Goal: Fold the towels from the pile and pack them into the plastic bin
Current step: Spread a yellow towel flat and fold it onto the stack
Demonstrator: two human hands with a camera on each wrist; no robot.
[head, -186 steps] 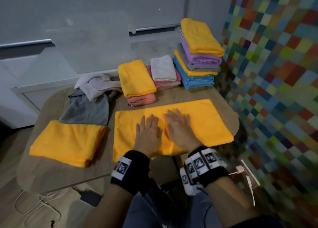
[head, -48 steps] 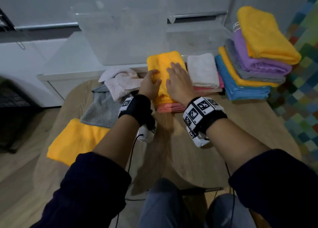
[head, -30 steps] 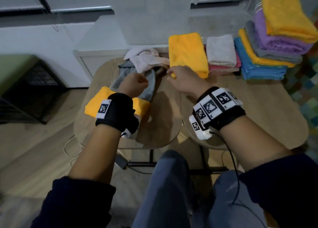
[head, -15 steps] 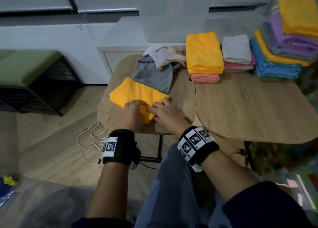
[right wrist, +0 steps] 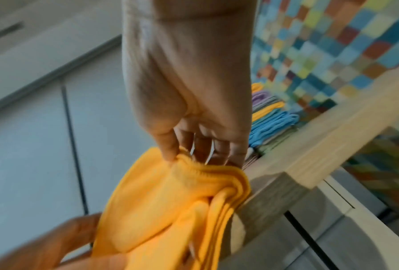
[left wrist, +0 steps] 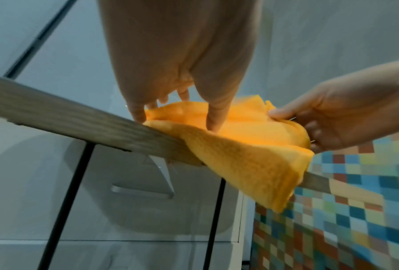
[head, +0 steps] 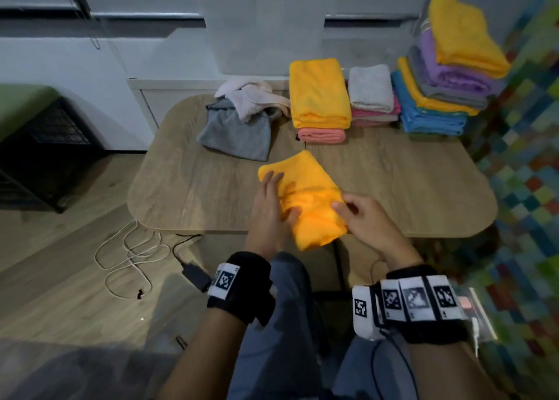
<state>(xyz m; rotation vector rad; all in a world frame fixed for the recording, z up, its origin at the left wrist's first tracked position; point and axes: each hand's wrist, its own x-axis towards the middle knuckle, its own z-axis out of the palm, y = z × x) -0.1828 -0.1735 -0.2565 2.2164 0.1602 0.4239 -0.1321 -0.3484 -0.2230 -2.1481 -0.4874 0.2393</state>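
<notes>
Both hands, left hand (head: 270, 201) and right hand (head: 367, 219), pinch the orange towel (head: 305, 194).

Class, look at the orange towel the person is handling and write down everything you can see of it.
The orange towel is soft terry-like cloth, folded into several layers. It lies askew at the near edge of the wooden table, one end drooping over the rim. The left hand holds its left side, fingers on top. The right hand pinches its right edge, bunching the layers.

Folded orange towel (head: 305, 198) — bunched, skewed — overhangs the table's near edge, lower corner drooping.
</notes>
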